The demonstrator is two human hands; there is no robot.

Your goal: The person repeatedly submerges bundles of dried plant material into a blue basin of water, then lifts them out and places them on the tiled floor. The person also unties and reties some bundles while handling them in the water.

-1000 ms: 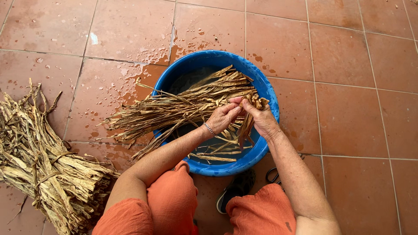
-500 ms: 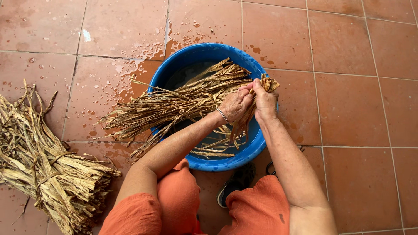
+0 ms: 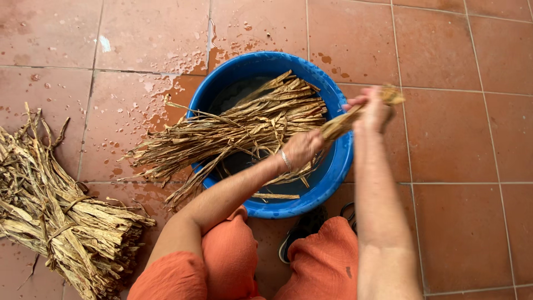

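Note:
A round blue basin (image 3: 338, 166) holding water sits on the tiled floor in front of me. A long sheaf of dried tan leaf strips (image 3: 233, 130) lies across it, its loose ends spilling over the left rim. My right hand (image 3: 373, 110) grips the thick end of the sheaf above the basin's right rim. Lower along the same strips, over the water, my left hand (image 3: 302, 147) is closed on them; a thin bracelet is on that wrist.
A tied pile of similar dried strips (image 3: 61, 222) lies on the floor at the left. The terracotta tiles (image 3: 155, 50) beyond the basin are wet with splashes. My orange-clad knees (image 3: 233, 261) are at the bottom, with a dark sandal (image 3: 302, 230) between them.
My right hand has pulled the end of the sheaf rightward, from inside the basin to over its right rim. The two hands, together before, are now apart.

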